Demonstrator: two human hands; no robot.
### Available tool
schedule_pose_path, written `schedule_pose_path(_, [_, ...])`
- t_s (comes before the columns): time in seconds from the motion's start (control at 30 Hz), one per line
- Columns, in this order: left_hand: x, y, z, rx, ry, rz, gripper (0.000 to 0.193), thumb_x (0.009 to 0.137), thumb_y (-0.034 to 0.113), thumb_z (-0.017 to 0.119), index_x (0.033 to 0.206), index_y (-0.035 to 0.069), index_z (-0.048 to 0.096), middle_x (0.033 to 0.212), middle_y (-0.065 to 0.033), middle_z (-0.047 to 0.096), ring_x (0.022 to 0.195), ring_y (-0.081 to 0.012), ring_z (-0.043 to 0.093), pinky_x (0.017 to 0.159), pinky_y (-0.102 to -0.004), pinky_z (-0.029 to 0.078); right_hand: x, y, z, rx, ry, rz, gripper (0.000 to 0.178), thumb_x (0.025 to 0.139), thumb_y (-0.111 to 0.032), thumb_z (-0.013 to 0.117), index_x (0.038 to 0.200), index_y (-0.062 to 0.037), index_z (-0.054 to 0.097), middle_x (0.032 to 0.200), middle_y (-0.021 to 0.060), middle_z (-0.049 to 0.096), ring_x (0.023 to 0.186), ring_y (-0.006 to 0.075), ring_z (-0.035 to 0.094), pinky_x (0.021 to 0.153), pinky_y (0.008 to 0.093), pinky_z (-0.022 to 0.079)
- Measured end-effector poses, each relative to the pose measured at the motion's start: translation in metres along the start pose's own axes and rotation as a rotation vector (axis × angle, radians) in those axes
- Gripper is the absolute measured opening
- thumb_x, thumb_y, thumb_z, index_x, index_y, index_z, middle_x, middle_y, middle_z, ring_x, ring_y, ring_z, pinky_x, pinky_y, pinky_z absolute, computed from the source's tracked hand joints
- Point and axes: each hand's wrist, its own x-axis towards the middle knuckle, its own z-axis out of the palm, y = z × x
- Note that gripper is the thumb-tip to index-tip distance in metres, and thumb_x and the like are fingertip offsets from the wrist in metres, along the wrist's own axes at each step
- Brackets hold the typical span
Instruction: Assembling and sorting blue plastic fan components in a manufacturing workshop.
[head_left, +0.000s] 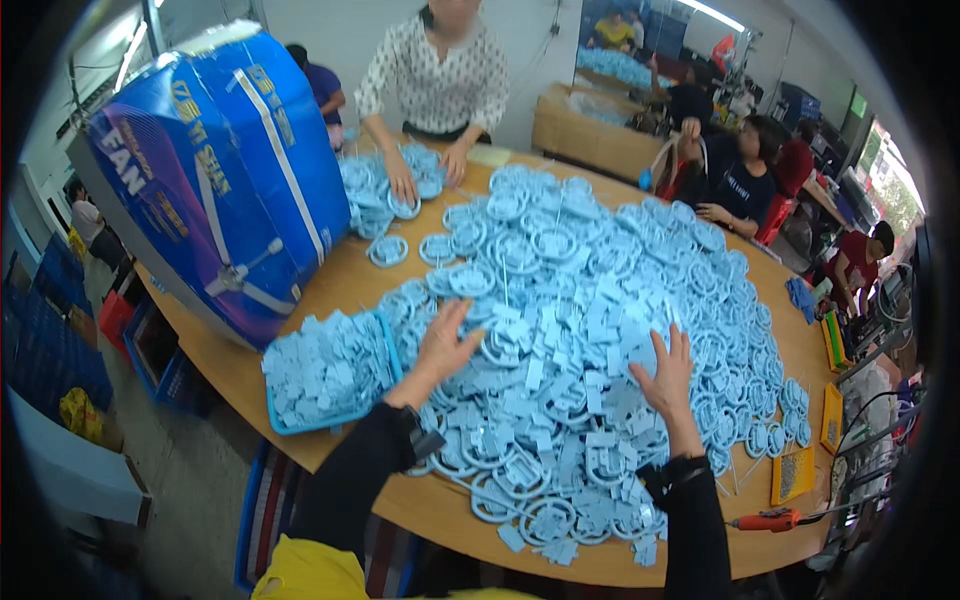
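Note:
A wide heap of light blue plastic parts, round ring-shaped pieces mixed with small flat rectangular ones, covers the middle of the table. My left hand is over the heap's left side, thumb and fingers apart, holding nothing. On the right of the heap, my right hand has its fingers spread and pointing away from me, also without anything in its grip. Whether either palm touches the parts I cannot tell. Beside my left wrist stands a blue plastic basket full of small flat blue pieces.
A large blue carton stands at the table's left. Across the table, a person's hand is on more blue rings. A red-handled electric screwdriver and yellow trays of small parts lie at the right edge. Other people work behind.

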Motion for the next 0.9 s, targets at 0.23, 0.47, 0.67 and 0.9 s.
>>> schedule_pose_path(0.23, [0.051, -0.054, -0.002, 0.019, -0.057, -0.206, 0.065, 0.082, 0.039, 0.067, 0.133, 0.004, 0.046, 0.136, -0.0251, 0.042, 0.126, -0.0393, 0.041, 0.102, -0.0425, 0.037, 0.101, 0.009, 0.019, -0.172, -0.219, -0.132, 0.073, 0.073, -0.051, 0.07, 0.133, -0.0158, 0.048, 0.148, 0.0153, 0.03, 0.139, 0.0412, 0.017, 0.101, 0.0701, 0.019])
schedule_pose_path(0.47, [0.13, -0.131, 0.035, 0.239, -0.178, -0.571, 0.081, 0.08, 0.067, 0.051, 0.141, 0.015, 0.039, 0.149, -0.0216, 0.022, 0.14, -0.0393, 0.012, 0.107, -0.0586, 0.013, 0.105, 0.004, 0.027, -0.136, -0.469, -0.022, 0.092, 0.061, -0.063, 0.073, 0.139, -0.0226, 0.043, 0.151, 0.0119, 0.025, 0.138, 0.0456, 0.013, 0.099, 0.0754, 0.012])
schedule_pose_path(0.67, [0.119, -0.18, 0.062, 0.153, -0.232, -0.559, 0.057, 0.084, 0.059, 0.051, 0.127, 0.021, 0.058, 0.139, -0.0148, 0.046, 0.13, -0.0359, 0.038, 0.107, -0.0487, 0.026, 0.091, 0.047, 0.044, -0.071, -0.452, -0.196, 0.085, 0.063, -0.052, 0.076, 0.136, -0.0184, 0.048, 0.147, 0.0136, 0.033, 0.138, 0.0402, 0.021, 0.105, 0.0619, 0.022])
schedule_pose_path(0.9, [0.099, -0.091, 0.125, -0.128, 0.133, -0.584, 0.054, 0.077, 0.053, 0.058, 0.103, 0.007, 0.068, 0.109, -0.0216, 0.058, 0.106, -0.0402, 0.05, 0.095, -0.0514, 0.033, 0.075, 0.147, 0.039, -0.109, -0.298, -0.367, 0.066, 0.086, -0.035, 0.058, 0.141, -0.0043, 0.037, 0.146, 0.0225, 0.031, 0.136, 0.0383, 0.026, 0.11, 0.0477, 0.023])
